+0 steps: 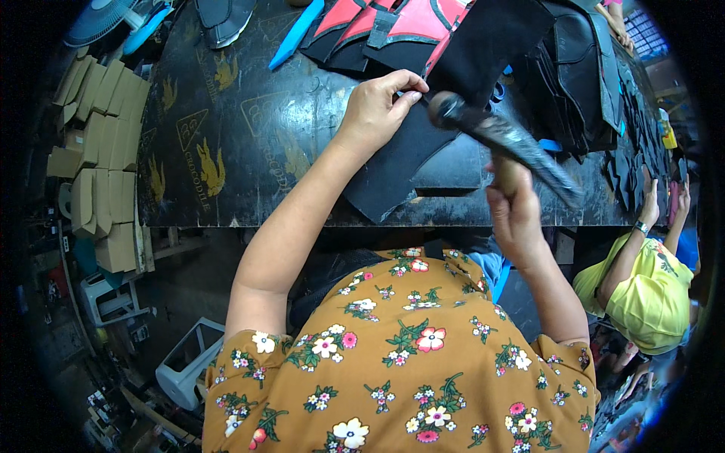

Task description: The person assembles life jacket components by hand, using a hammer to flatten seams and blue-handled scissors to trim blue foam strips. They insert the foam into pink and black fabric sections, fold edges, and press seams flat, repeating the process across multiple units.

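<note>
My right hand (516, 215) is closed round the handle of a hammer (521, 143). Its long dark head, rounded at one end and tapering at the other, is raised over the table and slightly blurred. Near that rounded end, my left hand (377, 106) has thumb and forefinger pinched together at the upper edge of a black sheet piece (389, 177). Whatever lies between those fingers is too small to make out. The black piece lies flat and reaches the table's near edge, with a dark rectangular block (447, 181) next to it.
Pink-and-black cut pieces (400, 26) and stacked black panels (578, 75) lie on the dark table (226, 166). A blue strip (297, 34) is beyond my left hand. Cardboard boxes (102, 143) and a plastic stool (185, 362) stand at left. A co-worker in yellow (642, 294) works at right.
</note>
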`<state>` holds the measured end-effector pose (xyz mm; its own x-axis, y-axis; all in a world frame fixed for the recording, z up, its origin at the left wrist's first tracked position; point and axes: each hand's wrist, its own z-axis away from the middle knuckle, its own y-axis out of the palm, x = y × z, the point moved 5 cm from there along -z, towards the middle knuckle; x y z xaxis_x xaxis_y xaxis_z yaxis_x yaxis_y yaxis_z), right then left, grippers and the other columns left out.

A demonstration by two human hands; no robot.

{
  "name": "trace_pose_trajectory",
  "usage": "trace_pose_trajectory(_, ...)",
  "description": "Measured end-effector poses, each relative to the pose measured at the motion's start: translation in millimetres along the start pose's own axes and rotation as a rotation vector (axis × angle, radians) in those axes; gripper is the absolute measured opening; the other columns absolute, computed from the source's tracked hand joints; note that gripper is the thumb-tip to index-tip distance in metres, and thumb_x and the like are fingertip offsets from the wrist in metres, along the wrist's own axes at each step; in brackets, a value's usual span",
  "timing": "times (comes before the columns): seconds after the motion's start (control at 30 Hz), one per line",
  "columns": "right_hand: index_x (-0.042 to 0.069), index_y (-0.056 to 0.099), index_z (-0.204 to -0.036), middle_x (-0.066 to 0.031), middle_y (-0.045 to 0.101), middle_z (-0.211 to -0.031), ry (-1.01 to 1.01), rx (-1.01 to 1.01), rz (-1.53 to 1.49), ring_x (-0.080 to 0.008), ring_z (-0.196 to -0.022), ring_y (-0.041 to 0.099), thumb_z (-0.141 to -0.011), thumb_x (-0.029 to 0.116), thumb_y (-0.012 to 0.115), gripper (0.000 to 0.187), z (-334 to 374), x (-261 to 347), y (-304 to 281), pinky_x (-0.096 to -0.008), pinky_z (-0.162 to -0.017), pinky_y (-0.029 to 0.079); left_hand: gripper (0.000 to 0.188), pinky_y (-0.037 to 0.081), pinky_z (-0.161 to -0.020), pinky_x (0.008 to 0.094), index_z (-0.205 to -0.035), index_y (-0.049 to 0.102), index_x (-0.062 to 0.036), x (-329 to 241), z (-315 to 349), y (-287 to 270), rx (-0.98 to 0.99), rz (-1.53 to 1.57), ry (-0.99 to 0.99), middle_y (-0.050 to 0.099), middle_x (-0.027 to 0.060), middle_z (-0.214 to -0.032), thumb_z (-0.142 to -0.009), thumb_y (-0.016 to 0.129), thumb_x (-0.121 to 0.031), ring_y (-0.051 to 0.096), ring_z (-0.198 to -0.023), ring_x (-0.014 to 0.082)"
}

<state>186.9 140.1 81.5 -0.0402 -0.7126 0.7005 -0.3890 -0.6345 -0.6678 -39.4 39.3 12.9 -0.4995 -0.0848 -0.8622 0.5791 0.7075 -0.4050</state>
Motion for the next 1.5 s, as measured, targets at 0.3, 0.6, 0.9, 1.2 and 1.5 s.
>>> trace_pose_trajectory(0.3, 0.000, 0.061, -0.121, -0.0261, 0.069, -0.085, -0.170, -0.004, 0.063, -0.0497, -0.083, 0.069, -0.100, 0.014, 0.068, 0.026, 2, 9, 3, -0.0512, -0.072, 0.055, 0.015, 0.057, -0.082, 0.0267, -0.112, 0.074, -0.0026, 0, 1, 0, 0.011, 0.004, -0.020, 0.078, 0.0051, -0.100, -0.098, 0.070, -0.007, 0.072, -0.092, 0.0104)
trace_pose_trajectory(0.6, 0.004, 0.058, -0.124, -0.0218, 0.070, -0.087, -0.086, 0.184, 0.005, -0.0460, -0.084, 0.071, -0.100, 0.014, 0.069, 0.028, 9, 14, 3, -0.0499, -0.072, 0.056, 0.017, 0.057, -0.079, 0.0298, -0.113, 0.074, -0.0059, -2, 0, -2, -0.043, -0.010, 0.043, 0.078, 0.0084, -0.100, -0.097, 0.069, -0.006, 0.073, -0.088, 0.0168)
trace_pose_trajectory(0.9, 0.008, 0.054, -0.131, -0.0233, 0.072, -0.092, 0.209, 0.278, 0.078, -0.0461, -0.089, 0.072, -0.100, 0.021, 0.069, 0.037, 31, -9, -1, -0.0508, -0.073, 0.056, 0.015, 0.056, -0.077, 0.0325, -0.104, 0.076, -0.0060, -1, 0, -4, -0.029, -0.116, 0.077, 0.075, 0.0110, -0.096, -0.097, 0.063, -0.003, 0.071, -0.083, 0.0220)
trace_pose_trajectory(1.2, 0.006, 0.069, -0.121, -0.0187, 0.072, -0.106, 0.154, -0.243, 0.522, -0.0393, -0.093, 0.072, -0.095, 0.015, 0.073, 0.028, 48, -82, -64, -0.0441, -0.080, 0.057, 0.034, 0.057, -0.081, 0.0264, -0.118, 0.061, 0.0016, 9, 26, -13, -0.108, 0.639, -0.295, 0.067, 0.0066, -0.106, -0.092, 0.082, -0.006, 0.067, -0.094, 0.0108)
trace_pose_trajectory(1.5, 0.003, 0.070, -0.118, -0.0161, 0.068, -0.104, 0.006, -0.274, 0.566, -0.0368, -0.099, 0.067, -0.091, 0.014, 0.076, 0.030, 14, -74, -61, -0.0442, -0.085, 0.054, 0.033, 0.058, -0.080, 0.0225, -0.119, 0.059, 0.0015, -5, 44, -8, -0.164, 0.702, -0.340, 0.065, 0.0098, -0.111, -0.093, 0.079, -0.001, 0.067, -0.092, 0.0101)
